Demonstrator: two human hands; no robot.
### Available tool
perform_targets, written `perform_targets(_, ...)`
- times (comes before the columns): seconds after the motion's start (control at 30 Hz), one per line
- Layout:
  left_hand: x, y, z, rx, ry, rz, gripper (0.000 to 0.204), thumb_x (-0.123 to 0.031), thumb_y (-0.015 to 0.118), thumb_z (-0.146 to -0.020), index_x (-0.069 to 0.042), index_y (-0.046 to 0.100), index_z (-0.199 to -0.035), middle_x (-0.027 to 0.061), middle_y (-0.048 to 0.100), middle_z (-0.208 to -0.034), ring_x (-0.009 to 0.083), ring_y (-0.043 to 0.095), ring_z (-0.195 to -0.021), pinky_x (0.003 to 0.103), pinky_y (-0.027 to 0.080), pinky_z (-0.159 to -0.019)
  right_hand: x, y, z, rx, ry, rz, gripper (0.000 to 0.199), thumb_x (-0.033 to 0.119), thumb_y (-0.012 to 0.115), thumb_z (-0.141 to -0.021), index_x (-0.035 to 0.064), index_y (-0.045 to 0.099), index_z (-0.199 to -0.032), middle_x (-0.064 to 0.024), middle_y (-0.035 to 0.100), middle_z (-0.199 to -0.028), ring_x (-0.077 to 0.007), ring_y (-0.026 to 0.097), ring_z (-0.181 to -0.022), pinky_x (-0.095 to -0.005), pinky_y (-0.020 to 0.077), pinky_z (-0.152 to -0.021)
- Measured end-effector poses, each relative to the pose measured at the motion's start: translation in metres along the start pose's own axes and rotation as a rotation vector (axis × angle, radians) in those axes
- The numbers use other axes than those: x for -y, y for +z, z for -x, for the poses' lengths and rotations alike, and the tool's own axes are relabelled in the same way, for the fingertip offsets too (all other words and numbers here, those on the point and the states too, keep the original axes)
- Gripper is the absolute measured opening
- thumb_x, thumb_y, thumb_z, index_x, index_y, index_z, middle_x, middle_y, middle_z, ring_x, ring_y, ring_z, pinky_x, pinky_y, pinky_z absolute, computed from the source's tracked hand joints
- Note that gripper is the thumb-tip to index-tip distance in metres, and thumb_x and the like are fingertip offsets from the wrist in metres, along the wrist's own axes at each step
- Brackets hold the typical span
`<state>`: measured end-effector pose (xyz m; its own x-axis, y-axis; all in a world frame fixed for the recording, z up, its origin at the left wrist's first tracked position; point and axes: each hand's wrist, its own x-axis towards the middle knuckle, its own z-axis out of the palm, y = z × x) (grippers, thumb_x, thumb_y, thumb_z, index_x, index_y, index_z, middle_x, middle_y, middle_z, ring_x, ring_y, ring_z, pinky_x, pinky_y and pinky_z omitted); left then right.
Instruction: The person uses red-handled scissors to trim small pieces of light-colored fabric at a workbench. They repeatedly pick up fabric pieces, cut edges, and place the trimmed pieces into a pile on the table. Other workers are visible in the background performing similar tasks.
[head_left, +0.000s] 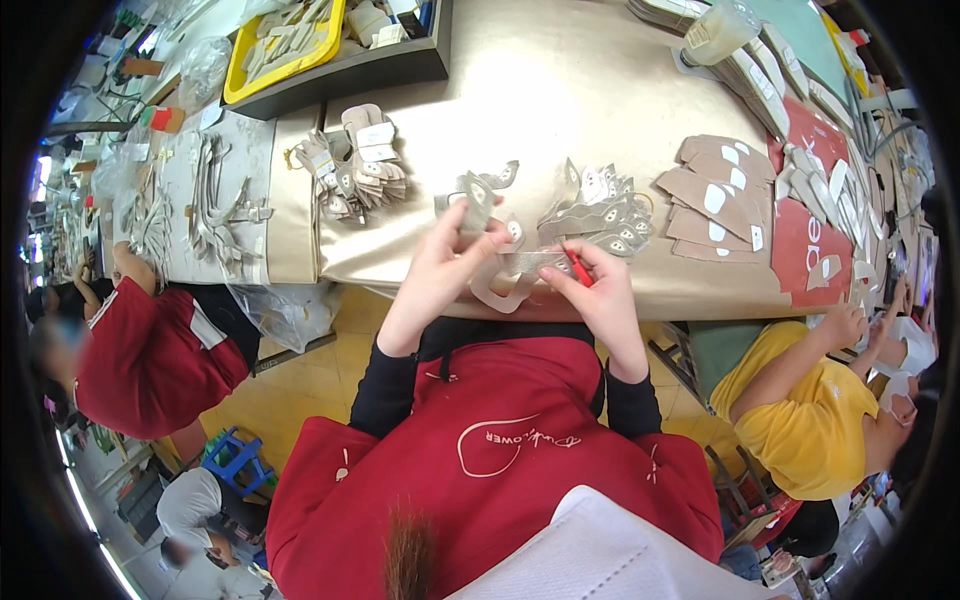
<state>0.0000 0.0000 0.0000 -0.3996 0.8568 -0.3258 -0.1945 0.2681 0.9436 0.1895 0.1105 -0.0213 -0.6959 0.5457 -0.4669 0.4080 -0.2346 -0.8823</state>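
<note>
My left hand [450, 252] is closed on a small grey leaf-shaped piece [480, 192] with a light oval patch, held up off the table. Its thumb reaches towards a flat grey curved strip [497, 298] at the near table edge. My right hand [603, 295] grips a slim red pen-like tool [578, 268], its kind not clear, while its fingertips press on the strip's right end. Beyond my hands lies another small grey piece [500, 177]. A fanned pile of similar grey pieces [600, 215] with light ovals rests just past my right hand.
A bundle of tied beige pieces [365, 160] lies left, below a dark tray [350, 75] holding a yellow tray [235, 85]. Brown panels [715, 200] overlap on the right, near a plastic bottle [722, 35]. People in red [165, 360] and yellow [800, 410] sit either side.
</note>
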Motion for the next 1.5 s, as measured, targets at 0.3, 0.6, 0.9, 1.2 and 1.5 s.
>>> perform_targets(0.3,0.008,0.022,0.0,0.022,-0.198,0.114,0.036,-0.01,0.074,-0.088,0.006,0.064,-0.119,0.0057,0.072,-0.094,0.0073,0.064,-0.085,0.022,0.051,-0.076,0.013,0.004,-0.007,-0.276,-0.415,0.026,0.037,0.007,0.071,-0.088,0.0033,0.063,-0.124,-0.0071,0.067,-0.088,-0.0101,0.062,-0.077,-0.0277,0.0509,-0.071)
perform_targets(0.6,0.012,0.016,0.002,-0.052,-0.089,0.09,0.027,-0.013,0.07,-0.092,0.007,0.069,-0.11,0.0076,0.073,-0.094,0.0079,0.064,-0.088,0.024,0.051,-0.081,0.014,0.004,0.003,-0.421,-0.721,0.509,0.034,0.009,0.071,-0.081,0.0089,0.071,-0.115,-0.0068,0.065,-0.081,-0.0219,0.061,-0.06,-0.0306,0.047,-0.055)
perform_targets(0.9,0.003,0.024,0.009,-0.099,-0.053,0.055,0.023,-0.013,0.068,-0.093,0.008,0.068,-0.103,0.0079,0.073,-0.089,0.008,0.065,-0.084,0.024,0.052,-0.076,0.003,0.013,-0.004,-0.503,-0.889,0.574,0.039,0.007,0.072,-0.077,0.0137,0.073,-0.115,-0.0034,0.063,-0.077,-0.0187,0.055,-0.054,-0.0305,0.0428,-0.05)
perform_targets(1.2,0.007,0.028,0.012,-0.053,-0.105,0.168,0.018,-0.009,0.071,-0.09,0.006,0.069,-0.101,0.0077,0.073,-0.088,0.0089,0.067,-0.082,0.023,0.052,-0.075,0.003,0.015,-0.004,-0.508,-0.865,0.559,0.042,0.005,0.07,-0.078,0.0154,0.073,-0.119,-0.003,0.061,-0.077,-0.018,0.054,-0.053,-0.0306,0.0419,-0.05)
perform_targets(1.5,0.005,0.029,0.014,-0.041,0.045,0.096,0.019,-0.008,0.07,-0.09,0.007,0.071,-0.103,0.0075,0.073,-0.087,0.0085,0.065,-0.079,0.023,0.051,-0.073,-0.003,0.012,-0.006,-0.527,-0.95,0.645,0.045,0.004,0.068,-0.074,0.0199,0.075,-0.115,-0.0021,0.059,-0.075,-0.0179,0.052,-0.051,-0.0308,0.0415,-0.048)
